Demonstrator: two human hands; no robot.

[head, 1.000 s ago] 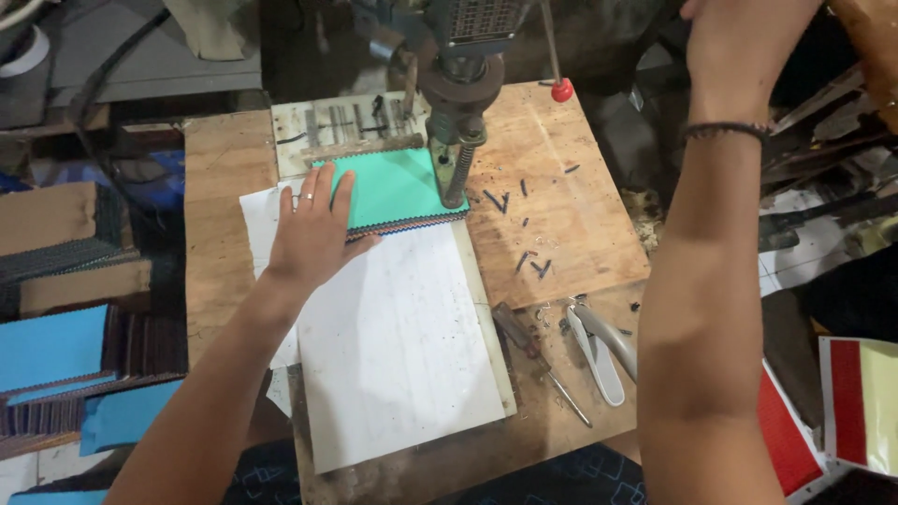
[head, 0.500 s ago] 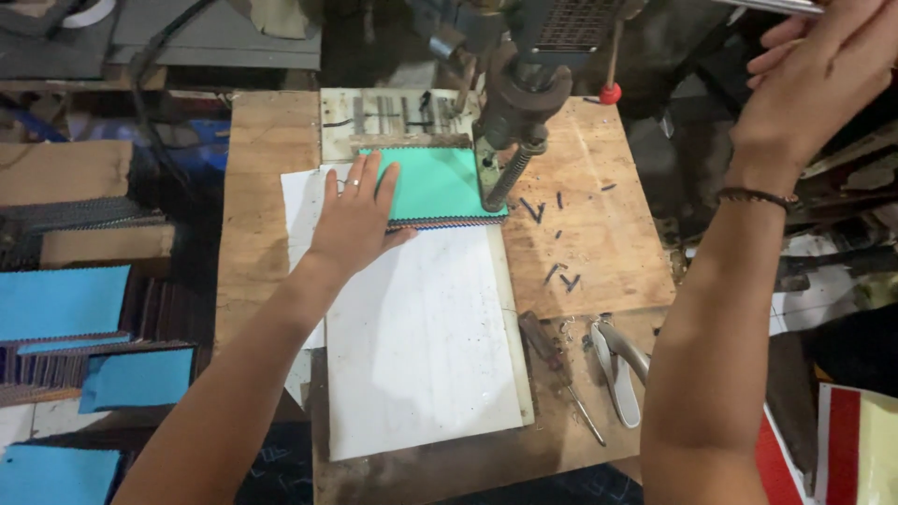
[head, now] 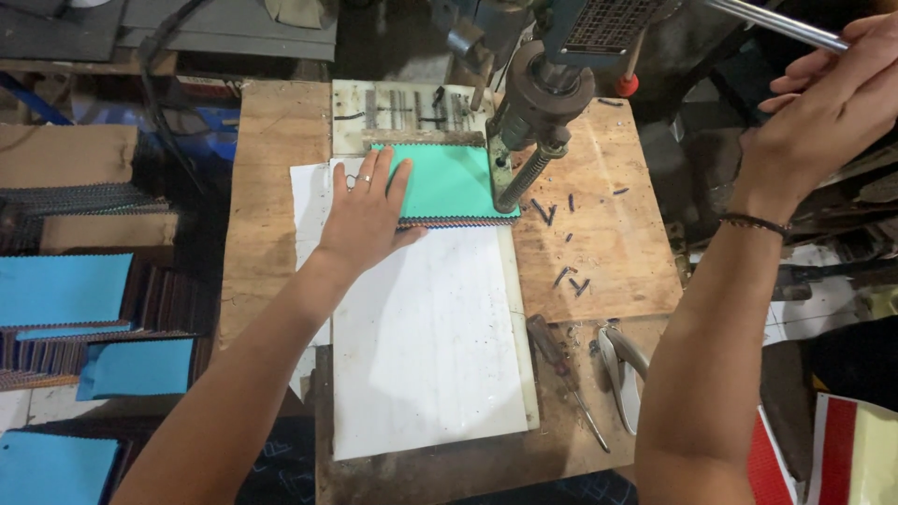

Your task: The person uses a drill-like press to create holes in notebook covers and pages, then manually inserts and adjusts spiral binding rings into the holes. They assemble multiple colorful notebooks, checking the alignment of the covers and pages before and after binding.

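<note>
Your left hand [head: 367, 210] lies flat, fingers spread, on the left part of the green-topped stack of swatches [head: 451, 185], pinning it to the white board [head: 426, 337] that covers the middle of the wooden bench [head: 617, 252]. Your right hand [head: 823, 103] is up at the top right, fingers curled about the steel lever bar [head: 776, 23] of the drill press [head: 552, 89]; whether the grip is fully closed cannot be made out. The stack sits at the far end of the white board, its back edge against a worn guide plate [head: 412, 112], and its right corner lies under the drill bit [head: 524, 178], which looks to be touching or just above the green sheet. You appear to be at the drilling step, with the stack located and held and the lever in hand. The next move calls for steady downward pressure from the flat hand so the layers cannot twist, fingers kept well left of the bit, and a smooth pull on the lever. Loose dark screws [head: 561, 243] lie scattered right of the bit, a screwdriver [head: 561, 374] and pliers [head: 622, 374] nearer you, and blue swatch piles [head: 65, 290] stand off to the left.
</note>
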